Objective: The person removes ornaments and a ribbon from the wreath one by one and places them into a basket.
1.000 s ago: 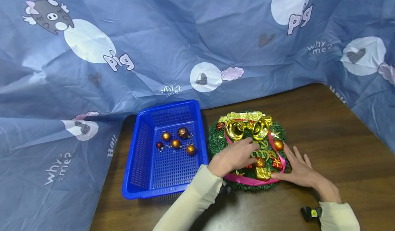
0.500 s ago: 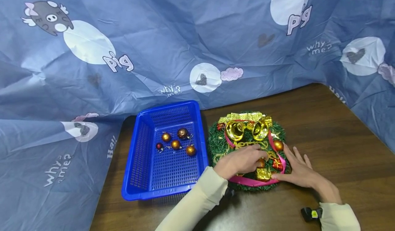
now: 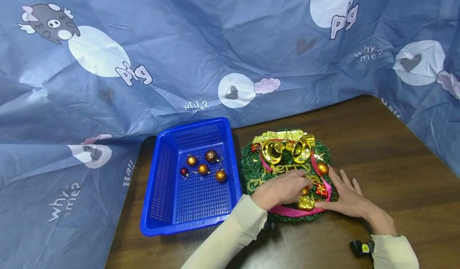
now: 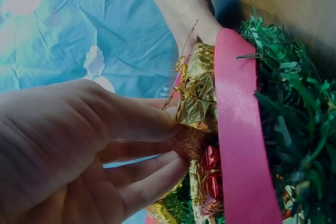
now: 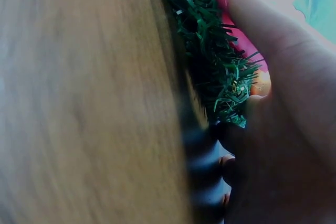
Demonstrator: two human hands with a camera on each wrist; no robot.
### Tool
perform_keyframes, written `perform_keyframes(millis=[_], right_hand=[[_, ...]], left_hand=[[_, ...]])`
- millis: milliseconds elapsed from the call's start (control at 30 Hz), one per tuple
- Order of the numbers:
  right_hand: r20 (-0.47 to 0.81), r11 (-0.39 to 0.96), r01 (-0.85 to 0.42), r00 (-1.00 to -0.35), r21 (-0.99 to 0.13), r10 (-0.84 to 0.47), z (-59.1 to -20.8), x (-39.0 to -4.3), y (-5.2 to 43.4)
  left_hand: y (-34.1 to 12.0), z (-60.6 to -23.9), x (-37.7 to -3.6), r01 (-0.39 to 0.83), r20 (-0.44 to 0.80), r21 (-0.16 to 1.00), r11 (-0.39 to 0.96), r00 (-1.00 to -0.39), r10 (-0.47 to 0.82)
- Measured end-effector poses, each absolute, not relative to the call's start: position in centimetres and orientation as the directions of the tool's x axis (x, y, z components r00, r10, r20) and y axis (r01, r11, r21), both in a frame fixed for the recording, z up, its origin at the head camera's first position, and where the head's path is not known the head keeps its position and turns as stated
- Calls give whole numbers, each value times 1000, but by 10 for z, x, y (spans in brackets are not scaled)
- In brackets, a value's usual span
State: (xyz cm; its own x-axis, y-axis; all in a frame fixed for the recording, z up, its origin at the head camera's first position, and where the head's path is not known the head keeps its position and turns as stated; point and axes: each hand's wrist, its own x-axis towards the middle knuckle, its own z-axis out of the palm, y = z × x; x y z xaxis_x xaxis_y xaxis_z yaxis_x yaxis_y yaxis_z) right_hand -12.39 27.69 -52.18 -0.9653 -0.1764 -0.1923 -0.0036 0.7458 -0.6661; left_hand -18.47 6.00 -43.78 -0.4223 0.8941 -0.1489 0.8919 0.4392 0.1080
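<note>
A green wreath (image 3: 251,169) with gold bells (image 3: 272,151), a pink ribbon (image 3: 287,211) and small gift boxes lies flat on the brown table (image 3: 377,149). My left hand (image 3: 300,185) reaches over its lower middle and pinches a glittery orange ball (image 3: 304,190) fixed to it. In the left wrist view the thumb and fingers close on that ball (image 4: 189,141) beside a gold gift box (image 4: 197,95) and the ribbon (image 4: 239,129). My right hand (image 3: 341,189) rests with straight fingers against the wreath's right edge (image 5: 210,51).
A blue mesh basket (image 3: 154,189) stands left of the wreath with several small orange and red balls (image 3: 203,169) in it. Blue printed cloth (image 3: 108,81) hangs behind and along both sides. A small black device (image 3: 361,248) sits at my right wrist.
My left hand has slid right and down over the wreath and closed its fingertips on the orange ball. The right hand stayed in place.
</note>
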Motion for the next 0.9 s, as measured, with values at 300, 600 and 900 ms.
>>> perform_keyframes(millis=[300, 600, 900], right_hand=[[-200, 742, 8, -965, -670, -171, -521, -124, 276], [-213, 742, 15, -962, -670, -173, -521, -125, 275], [-220, 761, 17, -961, -649, -166, -522, -125, 275]], left_hand=[[58, -437, -186, 880, -162, 121, 460, -440, 883], [55, -435, -189, 886, -146, 132, 445, -427, 893], [44, -418, -197, 844, -87, 229, 485, -479, 874]])
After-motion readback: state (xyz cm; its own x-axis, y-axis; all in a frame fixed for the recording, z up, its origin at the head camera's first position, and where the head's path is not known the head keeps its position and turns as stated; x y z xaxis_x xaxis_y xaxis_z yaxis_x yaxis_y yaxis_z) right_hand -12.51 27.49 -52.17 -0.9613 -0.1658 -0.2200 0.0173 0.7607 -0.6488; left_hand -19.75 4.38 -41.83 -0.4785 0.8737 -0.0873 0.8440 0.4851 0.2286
